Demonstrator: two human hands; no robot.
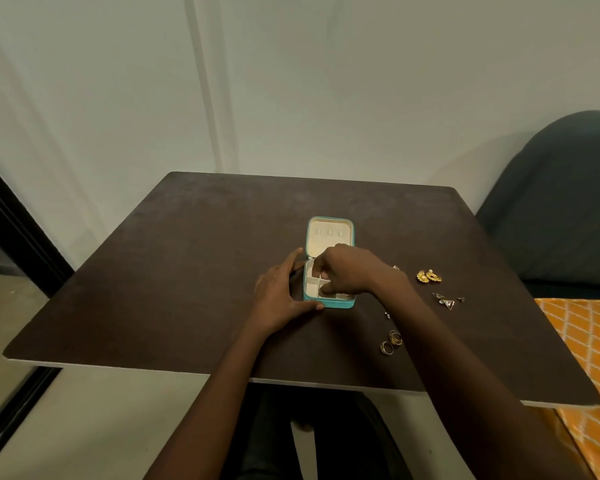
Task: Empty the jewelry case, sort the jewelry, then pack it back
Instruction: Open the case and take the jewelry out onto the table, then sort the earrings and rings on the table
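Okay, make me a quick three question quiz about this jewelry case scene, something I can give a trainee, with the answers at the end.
1. True or false: the lid of the case is shut.
2. Which hand reaches into the compartments? A) left hand B) right hand C) neither
3. Fill in: the rings lie on the table to the ____ of the case.

Key:
1. False. The lid is open and shows its cream lining.
2. B. The right hand's fingers are down in the tray, while the left hand steadies the case's left side.
3. Right, nearer the person than the gold earrings and the triangle earrings.
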